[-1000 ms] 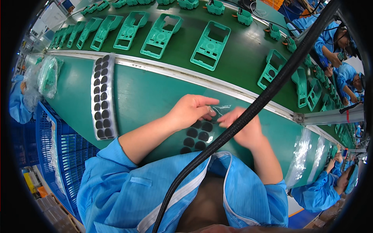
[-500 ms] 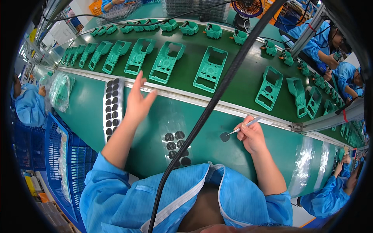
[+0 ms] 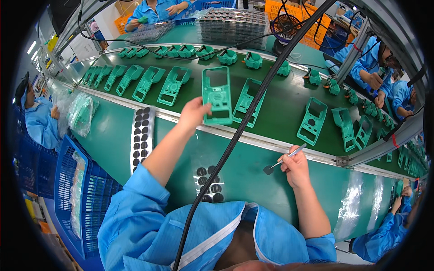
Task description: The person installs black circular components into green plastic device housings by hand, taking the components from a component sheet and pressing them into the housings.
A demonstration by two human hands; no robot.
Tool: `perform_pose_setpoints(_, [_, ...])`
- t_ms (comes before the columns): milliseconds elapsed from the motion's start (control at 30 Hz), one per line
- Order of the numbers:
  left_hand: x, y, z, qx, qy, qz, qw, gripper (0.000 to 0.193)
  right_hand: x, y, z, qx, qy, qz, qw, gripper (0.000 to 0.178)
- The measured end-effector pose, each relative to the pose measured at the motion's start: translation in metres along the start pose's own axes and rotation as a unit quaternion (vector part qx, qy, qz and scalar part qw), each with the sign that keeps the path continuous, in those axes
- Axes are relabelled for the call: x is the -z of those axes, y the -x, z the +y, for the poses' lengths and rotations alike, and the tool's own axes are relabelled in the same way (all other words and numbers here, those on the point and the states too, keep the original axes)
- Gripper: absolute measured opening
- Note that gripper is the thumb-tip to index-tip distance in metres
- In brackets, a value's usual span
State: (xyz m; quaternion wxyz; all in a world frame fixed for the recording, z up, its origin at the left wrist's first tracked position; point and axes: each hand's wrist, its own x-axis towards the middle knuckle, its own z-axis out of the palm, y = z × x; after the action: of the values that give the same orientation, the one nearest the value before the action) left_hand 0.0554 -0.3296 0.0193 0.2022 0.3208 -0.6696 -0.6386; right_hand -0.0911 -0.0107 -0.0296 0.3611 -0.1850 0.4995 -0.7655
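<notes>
My left hand (image 3: 194, 114) is closed on the lower left edge of a green plastic housing (image 3: 218, 95), which has a rectangular window at each end. That housing is raised at the belt's near edge, next to another green housing (image 3: 250, 100). In my right hand (image 3: 296, 170) is a pair of metal tweezers (image 3: 293, 153), pinched between thumb and fingers. A small dark patch (image 3: 268, 170) is at the tweezers' tips, above the green worktop. Left of centre on the worktop lie a long white strip of round black stickers (image 3: 144, 130) and a smaller clear sheet of black stickers (image 3: 217, 188).
Rows of green housings and smaller green parts (image 3: 227, 57) line the dark green belt (image 3: 280, 106), whose metal rail (image 3: 271, 141) borders the worktop. A black cable crosses the view. Bagged parts (image 3: 82, 115) and a blue crate (image 3: 97, 198) stand left. Co-workers sit around.
My left hand has moved right and closed on a green housing, which is now lifted and turned more upright. My right hand still holds the tweezers with the dark patch. The whole view has shifted.
</notes>
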Motion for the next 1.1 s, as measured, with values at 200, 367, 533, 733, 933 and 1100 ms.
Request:
perform_pose_setpoints(200, [-0.049,0.135,-0.047,0.014,0.094,-0.193,0.977,0.033,-0.022,0.014,-0.024,0.062,-0.027,-0.012,0.998,0.026])
perform_pose_setpoints(367, [-0.065,0.154,-0.055,0.003,-0.062,-0.189,0.980,0.058,-0.032,0.018,-0.019,0.066,0.070,-0.039,0.995,0.025])
perform_pose_setpoints(533, [-0.068,0.136,-0.022,-0.078,-0.226,-0.197,0.951,0.068,-0.032,0.011,-0.014,0.043,0.116,-0.006,0.992,0.025])
perform_pose_setpoints(733, [-0.078,0.134,-0.045,-0.101,-0.205,-0.204,0.952,0.075,-0.051,0.019,-0.009,-0.022,0.161,-0.017,0.987,0.026])
perform_pose_setpoints(933, [-0.074,0.130,-0.056,-0.171,-0.201,-0.215,0.940,0.082,-0.052,0.019,0.000,-0.019,0.209,-0.031,0.977,0.024])
perform_pose_setpoints(1100, [-0.071,0.129,-0.054,-0.219,-0.242,-0.211,0.921,0.088,-0.049,0.017,0.003,-0.013,0.233,-0.037,0.972,0.024])
